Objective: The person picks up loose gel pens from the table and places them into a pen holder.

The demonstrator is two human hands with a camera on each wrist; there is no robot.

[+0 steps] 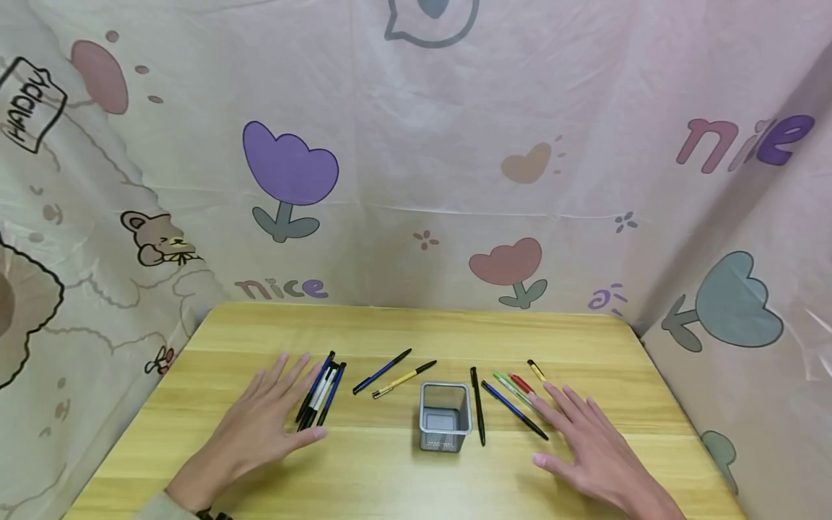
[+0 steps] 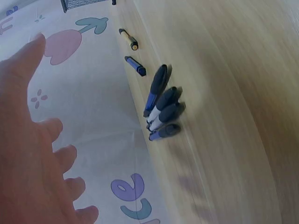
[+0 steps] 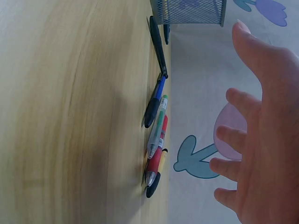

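Note:
My left hand [image 1: 263, 419] is spread with straight fingers beside a cluster of blue and white pens [image 1: 321, 393], holding nothing. Spread the same way, my right hand [image 1: 588, 448] hovers by a green-and-clear pen [image 1: 513, 388], a red pen [image 1: 522, 383] and a yellow pen [image 1: 536, 370], partly covering them in the head view. A square mesh pen holder [image 1: 445, 440] stands between the hands with nothing visible in it. Right of it lie a black pen [image 1: 479, 408] and a blue pen [image 1: 513, 409]. To its left are another blue pen [image 1: 382, 371] and a yellow pen [image 1: 404, 380].
The pens lie on a light wooden table [image 1: 377, 477]. A printed cloth [image 1: 403, 166] with flowers and lettering hangs behind the table's back edge and along both sides.

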